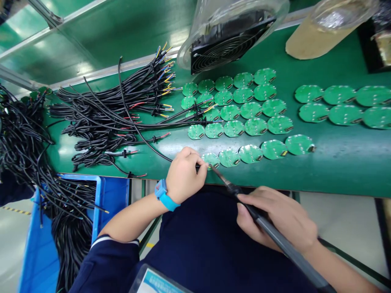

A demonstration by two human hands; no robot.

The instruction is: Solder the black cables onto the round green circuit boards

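Note:
My left hand (187, 173), with a blue watch on its wrist, pinches the end of a black cable (152, 149) against a round green circuit board (210, 158). That board is the leftmost of the front row. In my right hand (275, 217) is a soldering iron (259, 221), gripped like a pen. Its tip meets the same board right beside my left fingertips. The wire ends under my left fingers are mostly hidden. More green boards (250, 153) continue to the right in that row.
Several rows of circuit boards (233, 128) lie behind, with another group (339, 94) at right. Bundles of black cables (122, 93) cover the left of the green table (336, 162). A fan (232, 44) stands at the back. A blue bin (113, 195) with cables sits at lower left.

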